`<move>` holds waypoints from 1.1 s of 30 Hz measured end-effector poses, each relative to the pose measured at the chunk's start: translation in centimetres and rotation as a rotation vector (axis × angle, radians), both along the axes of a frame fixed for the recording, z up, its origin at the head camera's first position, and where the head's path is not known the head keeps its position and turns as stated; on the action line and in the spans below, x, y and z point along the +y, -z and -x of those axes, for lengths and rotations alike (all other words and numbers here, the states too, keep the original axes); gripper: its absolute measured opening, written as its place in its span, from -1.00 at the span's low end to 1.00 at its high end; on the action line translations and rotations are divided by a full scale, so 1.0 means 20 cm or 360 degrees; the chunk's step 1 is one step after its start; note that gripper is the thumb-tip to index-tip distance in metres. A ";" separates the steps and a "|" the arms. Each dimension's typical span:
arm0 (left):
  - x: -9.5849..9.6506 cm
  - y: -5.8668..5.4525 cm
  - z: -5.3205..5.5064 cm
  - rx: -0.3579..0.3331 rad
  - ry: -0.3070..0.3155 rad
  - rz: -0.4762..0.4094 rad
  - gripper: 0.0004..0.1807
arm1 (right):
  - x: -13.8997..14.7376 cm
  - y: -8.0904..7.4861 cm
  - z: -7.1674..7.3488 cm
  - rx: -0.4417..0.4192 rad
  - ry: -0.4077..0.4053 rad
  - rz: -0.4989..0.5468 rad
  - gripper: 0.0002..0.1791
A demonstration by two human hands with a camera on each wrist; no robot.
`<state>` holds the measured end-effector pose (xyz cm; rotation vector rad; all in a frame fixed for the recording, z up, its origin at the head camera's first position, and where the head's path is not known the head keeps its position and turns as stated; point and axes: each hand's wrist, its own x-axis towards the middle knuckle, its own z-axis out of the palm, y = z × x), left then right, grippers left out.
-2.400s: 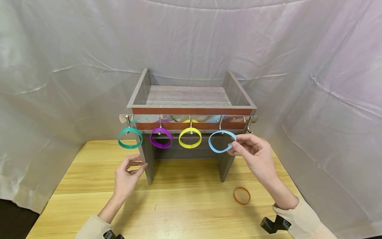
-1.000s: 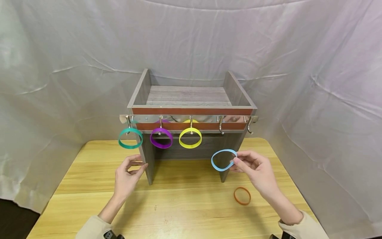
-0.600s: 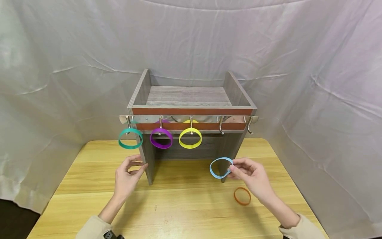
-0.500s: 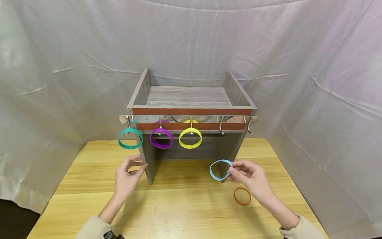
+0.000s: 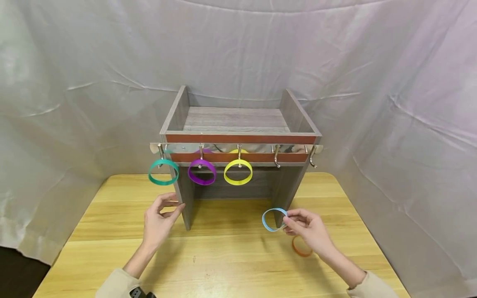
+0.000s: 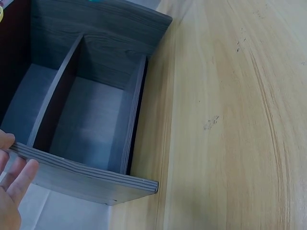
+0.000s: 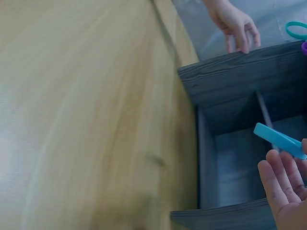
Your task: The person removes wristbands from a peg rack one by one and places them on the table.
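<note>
A light blue silicone wristband (image 5: 269, 224) is pinched between the thumb and fingers of my right hand (image 5: 307, 231), low in front of the shelf's right leg. The right wrist view shows the same wristband (image 7: 279, 139) edge-on above the fingers. My left hand (image 5: 159, 219) grips the front edge of the left side panel of the grey wooden shelf (image 5: 182, 194). On the shelf's metal hook rail (image 5: 223, 147) hang a teal wristband (image 5: 164, 183), a purple wristband (image 5: 201, 182) and a yellow wristband (image 5: 238, 182). Both right-hand hooks (image 5: 276, 157) are bare.
An orange wristband (image 5: 300, 251) lies on the wooden table (image 5: 208, 265), partly covered by my right hand. Grey cloth (image 5: 238, 49) hangs behind the shelf and along both sides. The shelf's open top tray (image 5: 234, 118) faces up.
My right hand has taken the light blue wristband off the fourth hook and lowered it toward the table, over near the orange one. The left hand has kept its grip on the shelf.
</note>
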<state>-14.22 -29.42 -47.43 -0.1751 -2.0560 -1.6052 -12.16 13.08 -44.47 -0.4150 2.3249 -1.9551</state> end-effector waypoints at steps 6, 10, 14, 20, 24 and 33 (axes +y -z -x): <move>0.00 0.00 0.00 -0.0003 -0.0007 0.0006 -0.62 | 0.01 0.08 0.00 -0.0108 0.0048 -0.0086 -0.64; 0.00 0.00 0.00 -0.0008 -0.0003 0.0010 -0.62 | 0.02 0.13 -0.01 -0.0148 0.0052 -0.0113 -0.59; 0.00 -0.01 0.00 -0.0012 -0.0005 0.0009 -0.62 | 0.02 0.19 -0.02 -0.0200 0.0026 -0.0131 -0.58; 0.00 -0.01 0.00 -0.0009 -0.0003 0.0008 -0.62 | 0.03 0.26 -0.03 -0.0381 0.0029 -0.0097 -0.52; 0.00 0.00 0.00 -0.0006 -0.0004 0.0021 -0.62 | 0.04 0.30 -0.04 -0.0437 0.0010 -0.0091 -0.49; -0.01 0.00 0.00 -0.0005 -0.0010 0.0065 -0.63 | 0.04 0.37 -0.06 -0.0486 -0.0056 -0.0119 -0.52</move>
